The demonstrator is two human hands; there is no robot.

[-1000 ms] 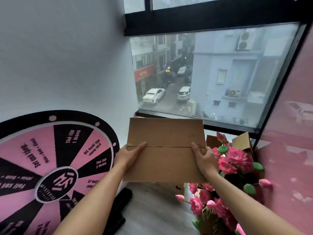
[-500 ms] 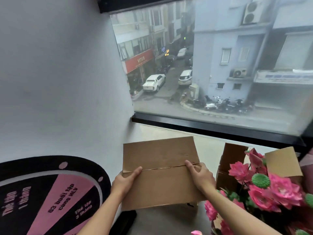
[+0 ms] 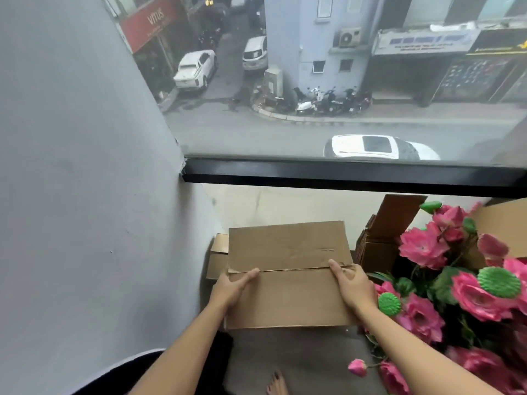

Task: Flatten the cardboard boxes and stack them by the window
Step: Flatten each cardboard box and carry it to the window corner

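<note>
- I see the flattened box (image 3: 291, 273) held flat just below the centre of the view, a plain brown cardboard sheet with its long side running across.
- A seam where two flaps meet runs from 9 to 3 o'clock across its middle, a little ragged at the right end; the far panel shows faint creases and a short tear line.
- My left hand (image 3: 231, 289) grips the sheet's 9 o'clock edge at the seam, thumb lying on top, the other fingers hidden underneath.
- My right hand (image 3: 355, 289) grips the 3 o'clock edge at the same seam, thumb on top, the remaining fingers curled under and out of sight.
- At 10 o'clock of the sheet, more flattened cardboard (image 3: 218, 256) pokes out from beneath it, lower down by the wall (image 3: 85, 195); I cannot tell whether the held sheet touches it.
- At 2 o'clock stands a bundle of cardboard (image 3: 382, 240), upright on edge, near the sheet's right corner.
- Pink flowers (image 3: 422, 246) crowd the 3 to 5 o'clock side, just beside my right wrist, with another brown box (image 3: 502, 223) behind them.
- The wall closes in the whole 9 o'clock side, close to my left hand.
- At 12 o'clock the black window frame (image 3: 342, 173) runs across, with a pale strip of sill wall (image 3: 285, 203) between it and the sheet's far edge.
- Bare grey floor (image 3: 299, 360) lies at 6 o'clock, between my forearms.
</note>
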